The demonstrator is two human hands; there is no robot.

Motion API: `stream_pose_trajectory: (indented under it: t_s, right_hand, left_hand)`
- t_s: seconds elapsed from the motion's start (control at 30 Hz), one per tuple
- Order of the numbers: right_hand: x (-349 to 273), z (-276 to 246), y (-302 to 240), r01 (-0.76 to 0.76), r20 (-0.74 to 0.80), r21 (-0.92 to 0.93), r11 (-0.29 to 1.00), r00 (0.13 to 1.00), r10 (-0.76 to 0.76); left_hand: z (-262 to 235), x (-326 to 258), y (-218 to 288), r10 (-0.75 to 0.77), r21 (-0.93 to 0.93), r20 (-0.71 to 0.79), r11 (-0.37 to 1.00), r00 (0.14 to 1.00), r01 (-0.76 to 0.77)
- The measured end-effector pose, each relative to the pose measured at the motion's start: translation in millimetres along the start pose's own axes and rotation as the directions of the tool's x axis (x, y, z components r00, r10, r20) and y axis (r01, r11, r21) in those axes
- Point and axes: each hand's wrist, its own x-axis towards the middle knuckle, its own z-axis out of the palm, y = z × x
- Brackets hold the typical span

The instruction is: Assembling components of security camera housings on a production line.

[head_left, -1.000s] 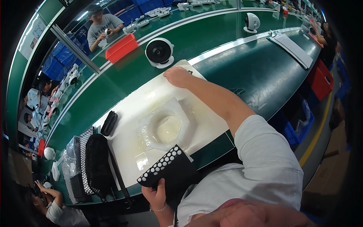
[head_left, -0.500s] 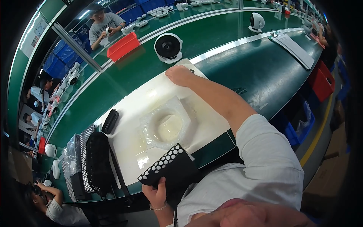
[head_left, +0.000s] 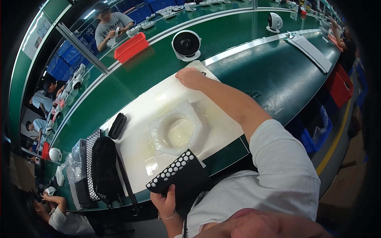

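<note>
My left hand (head_left: 166, 203) grips the lower edge of a black sheet (head_left: 184, 180) with rows of white round dots, thumb on top, at the near edge of the bench. My right hand (head_left: 191, 78) rests with curled fingers at the far corner of a white board (head_left: 158, 95); what is in the fingers, if anything, is hidden. Between my hands a translucent white foam ring (head_left: 190, 131) with a round hollow is on the board. Beyond my right hand stands a white fan (head_left: 186, 45) with a dark round front.
A black pouch (head_left: 104, 168), dotted sheets (head_left: 90, 164) and a small black case (head_left: 118, 126) lie on the left. A red bin (head_left: 131, 47) stands beyond the belt, papers (head_left: 309, 51) at far right. A co-worker (head_left: 113, 27) works across the line.
The white fan beyond my right hand has shifted to the right along the green belt, as has the farther one. My hands and the dotted sheet stay almost where they were.
</note>
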Motion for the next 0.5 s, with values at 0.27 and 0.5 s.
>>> stream_pose_trajectory:
  t_s: [0.27, 0.5]
  right_hand:
    - [-0.4, 0.3, 0.3, 0.024, -0.042, 0.022, 0.999, 0.999, -0.023]
    - [0.1, 1.9, 2.6, 0.026, -0.043, 0.017, 1.000, 0.999, -0.025]
  left_hand:
    - [0.0, -0.9, -1.4, 0.008, 0.018, -0.009, 1.000, 1.000, -0.008]
    - [1.9, 0.1, 1.3, 0.026, 0.043, -0.018, 0.999, 0.999, -0.026]
